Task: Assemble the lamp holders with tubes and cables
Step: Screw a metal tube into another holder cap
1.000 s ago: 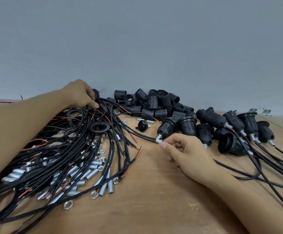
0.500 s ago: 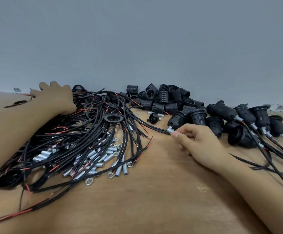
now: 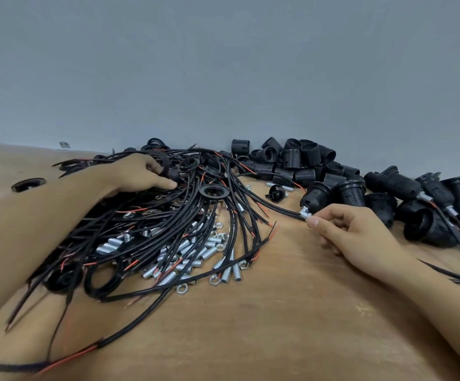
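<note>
My right hand (image 3: 358,235) pinches the silver tube (image 3: 304,214) at the base of a black lamp holder (image 3: 316,194) lying on the wooden table (image 3: 264,312). A black cable (image 3: 272,206) runs from that tube leftwards into the big tangle of black cables with red ends (image 3: 168,224). My left hand (image 3: 138,174) lies on top of the tangle at the back, its fingers curled round a black ring (image 3: 168,170) and its thumb stretched out. Several silver tubes (image 3: 195,254) and nuts (image 3: 180,289) lie under and in front of the cables.
A heap of bare black lamp holder shells (image 3: 300,158) sits against the grey wall. Several holders with tubes and cables attached (image 3: 393,182) lie at the right. A loose black ring (image 3: 213,191) rests on the cables. A round hole (image 3: 28,184) is in the table at the left.
My left hand came back from the far left edge of the cable pile to its top and curled onto a black ring. My right hand kept its pinch on the tube.
</note>
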`<state>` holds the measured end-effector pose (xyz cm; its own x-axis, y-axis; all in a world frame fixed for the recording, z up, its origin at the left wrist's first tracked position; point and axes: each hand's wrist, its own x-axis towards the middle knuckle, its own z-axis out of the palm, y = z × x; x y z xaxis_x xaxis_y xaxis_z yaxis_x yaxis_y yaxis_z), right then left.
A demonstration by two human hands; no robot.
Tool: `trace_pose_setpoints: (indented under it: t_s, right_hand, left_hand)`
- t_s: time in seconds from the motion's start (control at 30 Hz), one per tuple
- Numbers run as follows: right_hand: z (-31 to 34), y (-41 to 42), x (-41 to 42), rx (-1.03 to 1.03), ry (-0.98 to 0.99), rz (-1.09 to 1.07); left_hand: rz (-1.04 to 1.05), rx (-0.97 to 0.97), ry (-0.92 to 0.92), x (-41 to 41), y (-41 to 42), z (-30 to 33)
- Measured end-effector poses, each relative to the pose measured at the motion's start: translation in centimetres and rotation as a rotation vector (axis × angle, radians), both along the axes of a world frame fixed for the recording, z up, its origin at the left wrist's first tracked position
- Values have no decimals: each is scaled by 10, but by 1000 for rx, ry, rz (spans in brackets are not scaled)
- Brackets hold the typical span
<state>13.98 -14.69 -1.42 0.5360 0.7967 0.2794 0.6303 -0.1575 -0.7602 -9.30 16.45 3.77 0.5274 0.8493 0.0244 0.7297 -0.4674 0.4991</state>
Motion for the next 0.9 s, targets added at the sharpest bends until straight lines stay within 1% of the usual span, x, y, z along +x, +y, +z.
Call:
trace_pose_setpoints:
  t_s: [0.03, 0.1, 0.2, 0.27, 0.3, 0.37, 0.4, 0.43, 0.5, 0.57, 0.63, 0.73, 0.9]
  right_hand:
    - [0, 0, 0, 0, 2, -4]
    - [0, 0, 1, 4, 5, -15]
    - [0, 0, 1, 11, 18, -13]
    - [0, 0, 1, 15, 34, -14]
    - [-1, 0, 2, 18, 42, -13]
    - [-1, -1, 2, 19, 54, -11]
    - [-1, 0, 3, 19, 58, -12]
    - [-2, 0, 3, 19, 62, -13]
    - [-2, 0, 3, 20, 69, -12]
    - [-1, 0, 3, 16, 62, -8]
    - [-2, 0, 3, 16, 58, -8]
    - [-2, 0, 4, 14, 58, -14]
    - [-2, 1, 5, 7, 52, -13]
  left_hand:
    - [-14, -8, -25, 2, -2, -1]
    - [-13, 59, -54, 6, -3, -1]
    - [-22, 131, -161, 8, -8, -4]
    - [-30, 179, -195, 12, -14, -7]
    - [-21, 185, -247, 15, -15, -7]
    - [-4, 83, -407, 18, -16, -4]
    - [10, 31, -447, 18, -14, -3]
    - [21, 19, -418, 18, -10, -3]
    - [4, 48, -241, 17, -4, -4]
    - [-77, 82, -65, 18, -4, -7]
    - [-141, 119, 30, 22, -8, -8]
    - [-151, 164, 73, 32, -15, -5]
    - [-234, 126, -22, 45, -20, -7]
